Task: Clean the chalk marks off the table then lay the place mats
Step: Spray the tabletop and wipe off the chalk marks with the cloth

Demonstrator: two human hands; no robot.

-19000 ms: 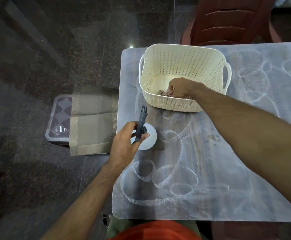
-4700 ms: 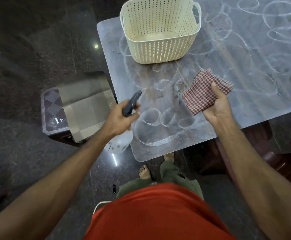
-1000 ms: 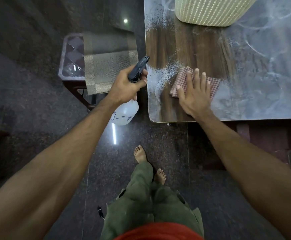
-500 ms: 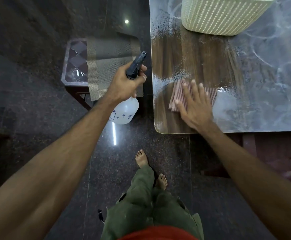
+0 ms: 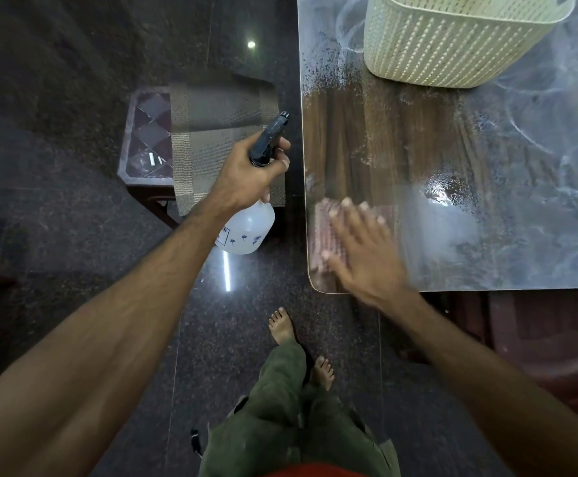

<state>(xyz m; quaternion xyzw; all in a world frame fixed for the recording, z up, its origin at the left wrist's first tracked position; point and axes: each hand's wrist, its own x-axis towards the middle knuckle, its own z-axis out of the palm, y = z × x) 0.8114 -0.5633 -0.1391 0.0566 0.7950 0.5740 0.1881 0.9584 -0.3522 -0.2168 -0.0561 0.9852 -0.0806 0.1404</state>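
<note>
Table (image 5: 401,132) corner: cloth (image 5: 322,232) lies under right hand's flat fingers (image 5: 349,208).

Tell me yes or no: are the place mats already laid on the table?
No, the place mats still lie draped over the small stool beside the table, which bears only the basket and cloth.

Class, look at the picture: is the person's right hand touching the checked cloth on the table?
Touching. The head view shows the right hand lying flat on the checked cloth, fingers spread, though motion blurs both.
</note>
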